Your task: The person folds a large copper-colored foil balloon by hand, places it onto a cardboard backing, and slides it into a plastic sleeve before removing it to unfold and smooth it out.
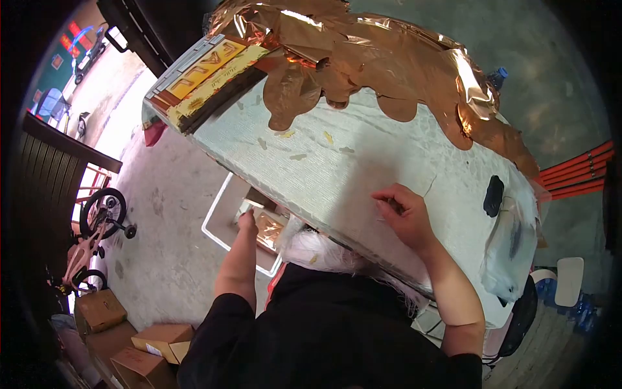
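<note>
My left hand (pixel 247 222) reaches down beside the table over a white bin (pixel 217 238). Its fingers are closed at a pale, box-like thing in the bin; what they grip, if anything, is too small to make out. Next to it in the bin lies shiny copper-coloured foil (pixel 269 228). Over the white tabletop (pixel 304 168) is my right hand (pixel 407 211), its fingers curled and the thumb close to the forefinger. Whether something thin is pinched there I cannot tell. Several small yellow and grey scraps (pixel 328 137) lie on the tabletop.
Copper foil sheets (pixel 389 58) with scalloped edges cover the table's far side. A printed box (pixel 214 81) sits at the left corner. White stringy fibre (pixel 321 251) bunches at the near edge. A black object (pixel 494 196) and plastic bag (pixel 508 253) lie right. Cardboard boxes (pixel 162 340) stand lower left.
</note>
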Action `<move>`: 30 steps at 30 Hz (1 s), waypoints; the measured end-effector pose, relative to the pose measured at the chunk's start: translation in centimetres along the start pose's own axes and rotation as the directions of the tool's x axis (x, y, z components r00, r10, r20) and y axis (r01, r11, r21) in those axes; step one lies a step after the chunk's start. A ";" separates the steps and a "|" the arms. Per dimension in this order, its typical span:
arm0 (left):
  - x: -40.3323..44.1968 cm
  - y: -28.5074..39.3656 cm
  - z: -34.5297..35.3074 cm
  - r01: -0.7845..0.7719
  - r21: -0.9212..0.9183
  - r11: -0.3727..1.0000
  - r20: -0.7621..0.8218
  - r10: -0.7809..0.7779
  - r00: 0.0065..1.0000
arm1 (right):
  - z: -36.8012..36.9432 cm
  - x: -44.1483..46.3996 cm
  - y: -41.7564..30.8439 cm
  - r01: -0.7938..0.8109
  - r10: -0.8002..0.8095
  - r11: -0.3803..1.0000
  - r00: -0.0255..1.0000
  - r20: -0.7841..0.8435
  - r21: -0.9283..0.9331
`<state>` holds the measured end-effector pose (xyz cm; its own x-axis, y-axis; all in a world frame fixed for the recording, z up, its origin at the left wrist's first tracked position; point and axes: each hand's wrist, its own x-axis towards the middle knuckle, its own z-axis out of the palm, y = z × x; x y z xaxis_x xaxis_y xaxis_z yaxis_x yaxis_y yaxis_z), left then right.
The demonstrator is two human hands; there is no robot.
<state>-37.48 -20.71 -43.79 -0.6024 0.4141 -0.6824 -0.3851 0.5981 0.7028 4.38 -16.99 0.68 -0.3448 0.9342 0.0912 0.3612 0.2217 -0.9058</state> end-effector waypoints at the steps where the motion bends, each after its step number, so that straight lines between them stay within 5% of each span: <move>1: -1.5 0.5 0.7 -0.018 0.005 1.000 0.021 0.018 1.000 | 0.0 0.0 -0.1 0.000 0.000 1.000 1.000 -0.002 0.007; 5: -9.9 4.9 3.3 -0.106 0.009 0.994 0.109 0.104 0.989 | -0.2 0.1 0.7 0.018 -0.017 1.000 1.000 0.025 -0.009; 6: -10.6 5.4 2.7 -0.165 -0.024 0.986 0.311 0.164 0.936 | -0.1 0.3 0.8 0.045 -0.045 0.999 0.999 0.007 -0.022; 7: -11.8 6.7 2.1 -0.173 -0.028 0.984 0.307 0.174 0.936 | -0.1 0.6 0.9 0.073 -0.074 0.997 0.997 -0.013 -0.035; 9: -15.6 11.0 1.2 -0.564 0.252 0.787 0.737 0.221 0.638 | -0.2 2.0 0.3 0.115 -0.116 0.987 0.993 -0.008 -0.114; 11: -22.3 18.1 0.0 -0.740 0.351 0.573 0.852 0.134 0.507 | -0.7 4.0 0.2 0.160 -0.162 0.969 0.987 0.003 -0.191; 13: -25.2 23.7 -2.0 -0.866 0.262 0.425 0.949 0.048 0.310 | -0.9 6.5 1.0 0.207 -0.218 0.951 0.976 -0.024 -0.229; 16: -32.6 33.8 -3.4 -0.812 0.317 0.489 0.948 -0.157 0.276 | -1.5 10.9 2.2 0.412 -0.473 0.788 0.881 -0.021 -0.457; 19: -34.5 39.2 -0.7 -0.837 0.182 0.516 0.964 0.072 0.254 | -1.6 15.0 1.9 0.509 -0.606 0.654 0.795 0.016 -0.560; 21: -34.0 40.6 3.8 -0.937 0.165 0.306 0.894 0.356 0.274 | -0.5 17.5 1.8 0.509 -0.586 0.659 0.809 0.046 -0.554; 23: -32.7 39.7 7.7 -0.999 0.044 -0.004 0.833 0.552 0.034 | 1.1 19.2 1.7 0.508 -0.566 0.660 0.821 0.078 -0.553; 25: -31.3 38.1 10.6 -0.870 0.136 -0.475 0.810 0.559 -0.178 | 3.0 20.5 1.6 0.535 -0.569 0.649 0.813 0.122 -0.541; 26: -31.2 37.6 11.3 -0.857 0.191 -0.478 0.770 0.615 -0.171 | 3.6 20.9 1.6 0.437 -0.405 0.665 0.892 0.198 -0.605; 27: -30.9 37.9 11.5 -0.856 0.192 -0.479 0.770 0.615 -0.172 | 3.9 21.2 2.3 0.437 -0.407 0.665 0.892 0.197 -0.605; 29: -29.8 38.3 11.9 -0.858 0.299 -0.418 0.805 0.593 -0.008 | 4.4 21.6 3.9 0.392 -0.389 0.662 0.908 0.154 -0.639; 30: -29.1 38.5 11.9 -0.783 0.319 -0.534 0.793 0.603 -0.088 | 4.4 21.7 4.0 0.394 -0.388 0.662 0.908 0.159 -0.637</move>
<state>-26.48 -1.60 0.72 0.3756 0.8680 0.3248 0.9003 -0.4249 0.0946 -5.48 2.98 -2.82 -0.5909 0.7179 0.3680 0.6551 0.6933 -0.3004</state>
